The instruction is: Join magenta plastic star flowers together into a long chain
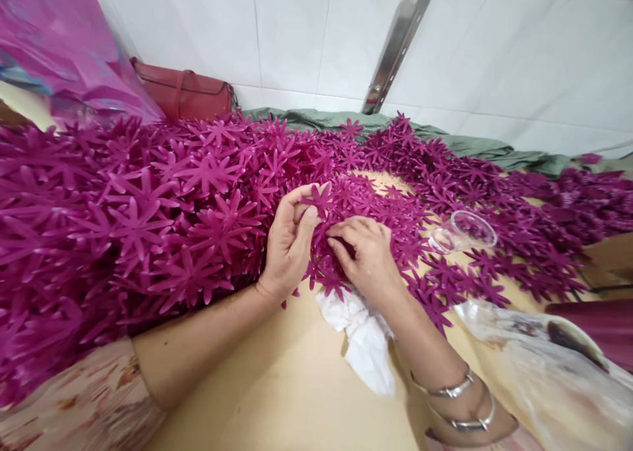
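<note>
My left hand (291, 246) pinches a magenta flower-shaped piece (319, 200) between thumb and fingers; its narrow petals spread out above the thumb. Close beside it on the right, my right hand (366, 250) is closed, with thumb and forefinger pressed together low over the loose pieces. Whatever those fingertips grip is hidden. Under and behind both hands lie more magenta flower pieces (386, 207). To the left of my left hand rises a deep heap of petalled flower pieces (143, 230). A crumpled white cloth (368, 345) lies below my right wrist.
A clear plastic cup (467, 230) lies tipped among the pieces at right. Near the right edge is a clear plastic bag (539, 365). Behind the heap are a red handbag (182, 91), green fabric (469, 144) and a tiled wall (291, 29). The table top (287, 385) is pale yellow.
</note>
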Action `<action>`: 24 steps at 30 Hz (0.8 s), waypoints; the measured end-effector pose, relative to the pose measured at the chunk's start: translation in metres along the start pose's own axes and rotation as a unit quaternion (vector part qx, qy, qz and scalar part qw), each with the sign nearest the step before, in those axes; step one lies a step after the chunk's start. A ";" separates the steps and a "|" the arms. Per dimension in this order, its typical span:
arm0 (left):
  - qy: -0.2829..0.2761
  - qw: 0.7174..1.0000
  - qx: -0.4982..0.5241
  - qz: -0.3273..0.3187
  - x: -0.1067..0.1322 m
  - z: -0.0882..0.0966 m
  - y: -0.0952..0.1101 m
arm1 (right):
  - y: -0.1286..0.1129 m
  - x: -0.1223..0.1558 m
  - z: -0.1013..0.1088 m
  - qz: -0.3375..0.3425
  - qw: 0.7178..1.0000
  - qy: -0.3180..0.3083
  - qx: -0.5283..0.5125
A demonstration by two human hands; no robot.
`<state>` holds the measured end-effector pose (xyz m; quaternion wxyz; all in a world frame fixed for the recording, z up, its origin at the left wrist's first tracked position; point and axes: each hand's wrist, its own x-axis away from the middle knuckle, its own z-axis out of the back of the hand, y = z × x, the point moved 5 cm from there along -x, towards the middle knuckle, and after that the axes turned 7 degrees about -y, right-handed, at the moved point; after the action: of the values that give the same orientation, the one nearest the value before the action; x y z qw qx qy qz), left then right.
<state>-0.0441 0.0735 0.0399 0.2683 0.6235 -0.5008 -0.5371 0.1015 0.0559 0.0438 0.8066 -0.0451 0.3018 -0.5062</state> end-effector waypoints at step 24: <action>-0.080 0.978 0.081 0.177 -0.005 -0.008 -0.033 | -0.010 0.004 0.024 0.005 0.985 0.168 0.047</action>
<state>-0.0253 0.0877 0.0152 0.2666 0.4998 -0.6647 -0.4872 0.1075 0.0425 0.0652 0.7484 0.0797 0.4092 -0.5159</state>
